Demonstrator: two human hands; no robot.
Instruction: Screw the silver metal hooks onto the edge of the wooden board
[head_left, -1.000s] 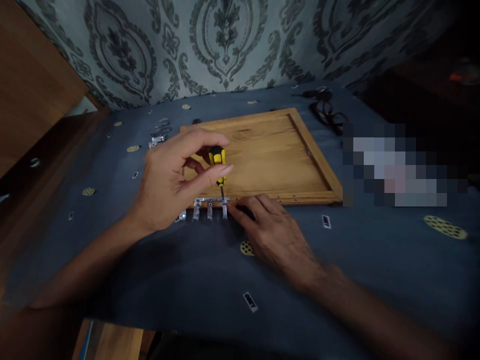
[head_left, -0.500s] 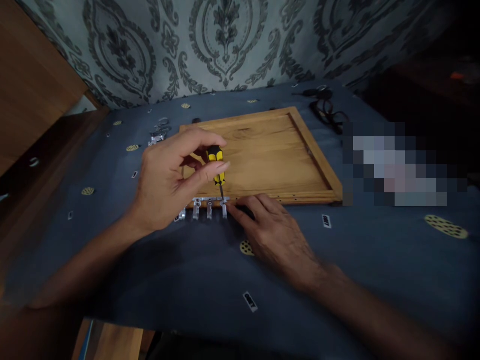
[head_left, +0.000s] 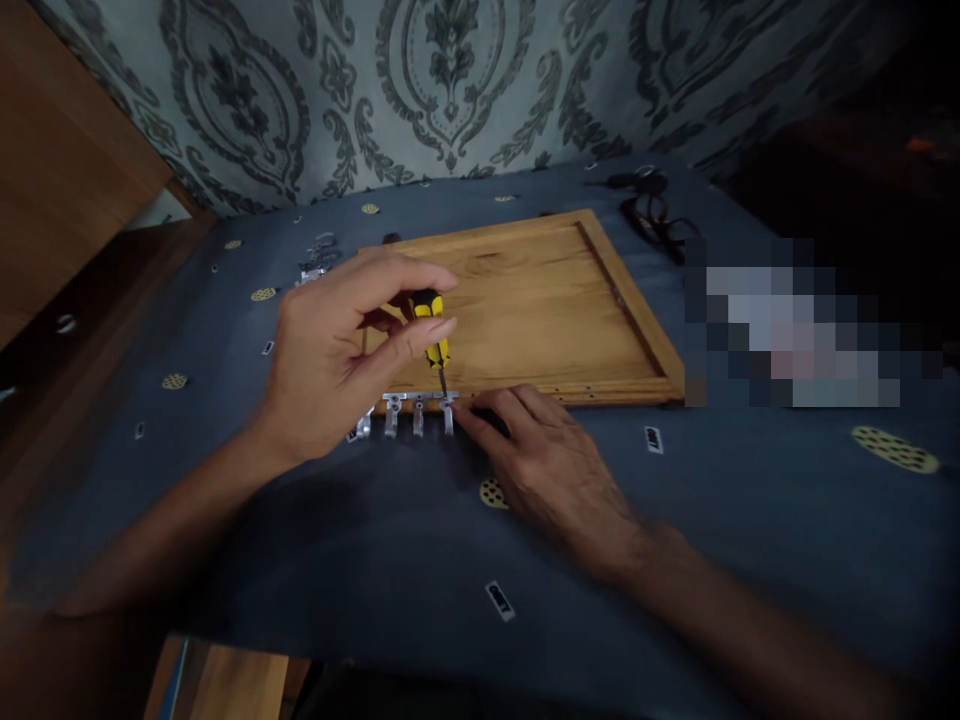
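Note:
My left hand is closed round the black and yellow handle of a screwdriver, thumb and fingers on either side of it. The screwdriver stands nearly upright, its tip down at the rightmost metal hook on the front edge of a wooden frame. Several such silver hooks sit in a row along that edge, some partly behind my left hand. My right hand is closed over the frame's front edge, with one fingertip against the rightmost hook. Its other fingertips are partly hidden.
More silver metal pieces lie behind my left hand. At the back right are a dark tool and dark-framed glasses. A patterned blue cloth covers the surface. A patterned curtain hangs behind, and a blurred patch covers the right side.
The view has shifted very slightly. Both hands, the screwdriver and the frame hold nearly the same places; no turn of the screwdriver can be made out clearly.

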